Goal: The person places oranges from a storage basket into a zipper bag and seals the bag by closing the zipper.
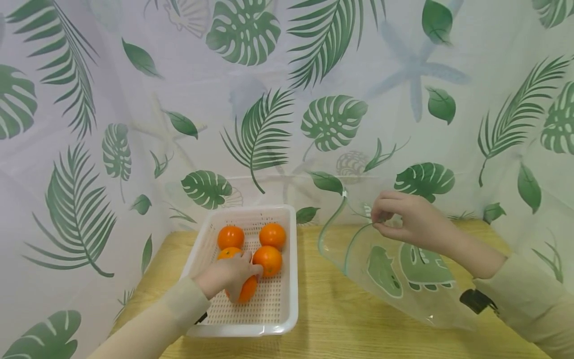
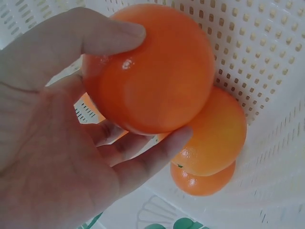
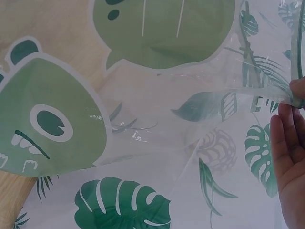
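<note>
My left hand [image 1: 235,274] reaches into a white plastic basket [image 1: 292,299] and grips an orange [image 2: 157,71], thumb on one side and fingers curled round the other. Several more oranges [image 1: 268,261] lie in the basket beside and beyond it. To the right, my right hand [image 1: 396,219] pinches the rim of a clear zip bag [image 1: 358,279] between thumb and fingers. The bag's mouth gapes toward the basket, edged by a green zip strip [image 1: 347,249]. Green cartoon dinosaurs [image 3: 62,114] are printed on the bag.
Basket and bag are on a wooden table [image 1: 323,324]. A white curtain with green leaf prints [image 1: 251,149] hangs behind the table and on both sides. The basket's perforated walls [image 2: 281,109] rise around the oranges.
</note>
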Motion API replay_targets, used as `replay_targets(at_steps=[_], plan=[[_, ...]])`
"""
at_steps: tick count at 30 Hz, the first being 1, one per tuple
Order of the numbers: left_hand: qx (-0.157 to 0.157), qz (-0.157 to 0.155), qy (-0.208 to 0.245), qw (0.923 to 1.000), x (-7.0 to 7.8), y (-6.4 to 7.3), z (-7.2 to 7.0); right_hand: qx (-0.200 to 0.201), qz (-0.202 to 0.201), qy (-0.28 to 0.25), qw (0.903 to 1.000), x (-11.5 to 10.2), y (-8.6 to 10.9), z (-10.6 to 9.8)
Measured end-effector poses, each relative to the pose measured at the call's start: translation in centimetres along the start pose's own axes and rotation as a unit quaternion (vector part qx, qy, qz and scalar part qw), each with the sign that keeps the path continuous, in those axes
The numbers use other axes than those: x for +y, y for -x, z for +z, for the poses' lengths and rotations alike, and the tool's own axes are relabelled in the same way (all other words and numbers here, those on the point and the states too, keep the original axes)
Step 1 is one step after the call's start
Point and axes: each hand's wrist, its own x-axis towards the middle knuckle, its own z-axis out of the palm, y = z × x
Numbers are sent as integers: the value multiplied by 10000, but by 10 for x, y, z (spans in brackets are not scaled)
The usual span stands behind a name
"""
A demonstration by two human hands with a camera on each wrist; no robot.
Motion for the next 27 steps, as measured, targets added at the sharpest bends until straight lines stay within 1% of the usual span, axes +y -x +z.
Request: replay_targets(at_steps=[5, 9, 13, 17, 27], plan=[[192, 131, -9, 9997, -3, 3, 0, -13, -17, 20, 10000, 0, -1, 1], [412, 284, 58, 9987, -4, 6, -2, -40, 9, 37, 10000, 0, -1, 2], [720, 532, -27, 9960, -4, 7, -4, -68, 2, 55, 10000, 0, -2, 2], [1000, 716, -95, 9924, -4, 11, -10, -50, -17, 90, 9999, -1, -3, 2], [1426, 994, -60, 9848, -4, 17, -25, -49, -43, 47, 10000, -1, -4, 3]])
